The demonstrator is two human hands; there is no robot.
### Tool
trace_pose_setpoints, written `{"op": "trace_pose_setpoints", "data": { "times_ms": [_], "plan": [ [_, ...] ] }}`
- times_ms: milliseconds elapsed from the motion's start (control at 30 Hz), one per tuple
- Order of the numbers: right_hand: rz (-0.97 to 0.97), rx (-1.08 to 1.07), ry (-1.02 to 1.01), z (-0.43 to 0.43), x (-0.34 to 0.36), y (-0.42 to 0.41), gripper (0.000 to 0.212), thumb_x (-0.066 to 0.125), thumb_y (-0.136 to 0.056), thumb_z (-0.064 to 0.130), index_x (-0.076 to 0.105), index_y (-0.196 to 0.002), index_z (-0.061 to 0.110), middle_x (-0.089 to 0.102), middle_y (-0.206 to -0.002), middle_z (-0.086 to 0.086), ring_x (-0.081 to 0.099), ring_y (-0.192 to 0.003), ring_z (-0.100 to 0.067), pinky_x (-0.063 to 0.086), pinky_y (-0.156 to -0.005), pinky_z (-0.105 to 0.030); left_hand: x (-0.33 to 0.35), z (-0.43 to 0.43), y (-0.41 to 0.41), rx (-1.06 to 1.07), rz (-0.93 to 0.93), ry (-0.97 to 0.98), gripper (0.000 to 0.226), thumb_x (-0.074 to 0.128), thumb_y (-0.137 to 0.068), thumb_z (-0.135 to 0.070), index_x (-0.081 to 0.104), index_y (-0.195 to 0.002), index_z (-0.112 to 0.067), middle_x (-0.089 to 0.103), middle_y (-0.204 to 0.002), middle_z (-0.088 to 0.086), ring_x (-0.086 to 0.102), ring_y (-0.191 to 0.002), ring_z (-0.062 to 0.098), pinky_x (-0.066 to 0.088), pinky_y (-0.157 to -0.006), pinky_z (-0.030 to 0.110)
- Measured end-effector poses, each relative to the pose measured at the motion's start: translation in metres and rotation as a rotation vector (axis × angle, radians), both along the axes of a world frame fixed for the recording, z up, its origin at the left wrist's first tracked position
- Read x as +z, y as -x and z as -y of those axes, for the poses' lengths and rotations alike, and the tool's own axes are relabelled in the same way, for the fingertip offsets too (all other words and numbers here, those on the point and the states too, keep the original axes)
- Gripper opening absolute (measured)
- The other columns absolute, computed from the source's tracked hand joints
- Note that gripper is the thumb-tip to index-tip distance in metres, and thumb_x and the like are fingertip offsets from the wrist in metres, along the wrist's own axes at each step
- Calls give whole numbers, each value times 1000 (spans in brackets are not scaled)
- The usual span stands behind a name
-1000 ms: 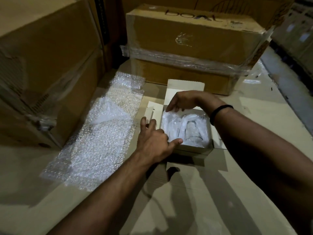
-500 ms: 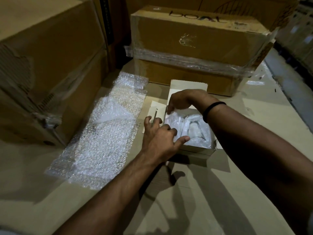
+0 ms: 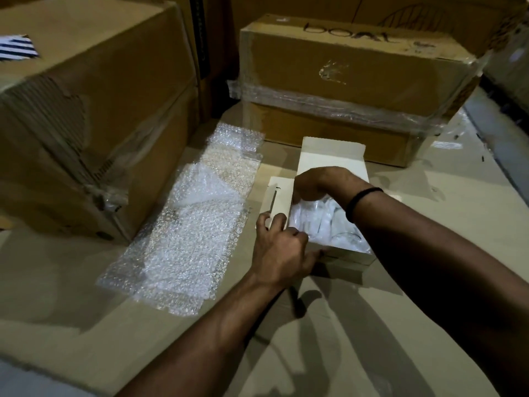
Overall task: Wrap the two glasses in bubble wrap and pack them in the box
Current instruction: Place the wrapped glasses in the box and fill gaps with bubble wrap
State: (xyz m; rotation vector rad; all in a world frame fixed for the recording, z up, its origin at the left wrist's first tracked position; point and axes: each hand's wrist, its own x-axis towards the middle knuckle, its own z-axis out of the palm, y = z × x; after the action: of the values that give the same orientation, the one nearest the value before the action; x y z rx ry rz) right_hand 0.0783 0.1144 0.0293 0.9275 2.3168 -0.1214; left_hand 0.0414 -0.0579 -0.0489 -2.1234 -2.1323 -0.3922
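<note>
The two glasses (image 3: 329, 224), swathed in bubble wrap, lie side by side inside the small white box (image 3: 343, 255), which stands open near the middle of the cardboard-covered counter (image 3: 71, 296), its lid flap (image 3: 333, 156) raised at the far side. The left hand (image 3: 282, 253) grips the box's near-left corner, thumb along the front wall. The right hand (image 3: 315, 184), a black band (image 3: 362, 202) on its wrist, curls its fingers down onto the wrapped glasses. A loose bubble wrap sheet (image 3: 194, 239) lies flat just left of the box. A large brown carton (image 3: 86, 124) crowds the counter's left edge, and a taped carton (image 3: 357, 75) stands along the back, in dim light.
</note>
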Motion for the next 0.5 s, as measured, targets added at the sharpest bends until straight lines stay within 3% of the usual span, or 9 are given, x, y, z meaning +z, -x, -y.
{"op": "trace_pose_setpoints", "data": {
  "times_ms": [133,233,367,433,500],
  "plan": [
    [17,7,-37,11,-4,-3,39,43,-102,29,55,-134,9,59,-131,-12,59,-109,-28,42,-77,-29,-16,16,15,-101,166,-226,42,43,-93,-51,71,-100,-21,68,-116,-2,54,-114,24,28,-96,44],
    [-100,-54,-21,9,0,-12,37,44,-100,17,55,-135,14,56,-136,-9,56,-115,-30,47,-91,-34,-32,40,47,14,256,-361,29,53,-84,-35,69,-105,-22,64,-119,0,55,-112,23,34,-93,41],
    [-572,-183,-157,18,4,-27,36,54,-93,14,61,-128,21,63,-128,-4,59,-112,-27,50,-91,-35,-44,69,104,447,253,-80,42,57,-79,-41,67,-118,-28,58,-131,-1,47,-125,23,27,-99,43],
    [-822,-229,-190,38,6,-29,34,56,-94,17,61,-127,20,65,-125,-2,60,-109,-24,49,-90,-33,-45,79,128,455,199,124,40,57,-78,-50,66,-112,-32,57,-128,-6,48,-125,20,29,-97,42],
    [-1001,-234,-218,65,7,-26,31,57,-93,19,63,-123,19,68,-118,0,63,-99,-20,48,-84,-29,-48,83,141,398,198,177,32,57,-79,-47,67,-104,-31,59,-124,-6,51,-121,20,37,-93,40]
  ]
}}
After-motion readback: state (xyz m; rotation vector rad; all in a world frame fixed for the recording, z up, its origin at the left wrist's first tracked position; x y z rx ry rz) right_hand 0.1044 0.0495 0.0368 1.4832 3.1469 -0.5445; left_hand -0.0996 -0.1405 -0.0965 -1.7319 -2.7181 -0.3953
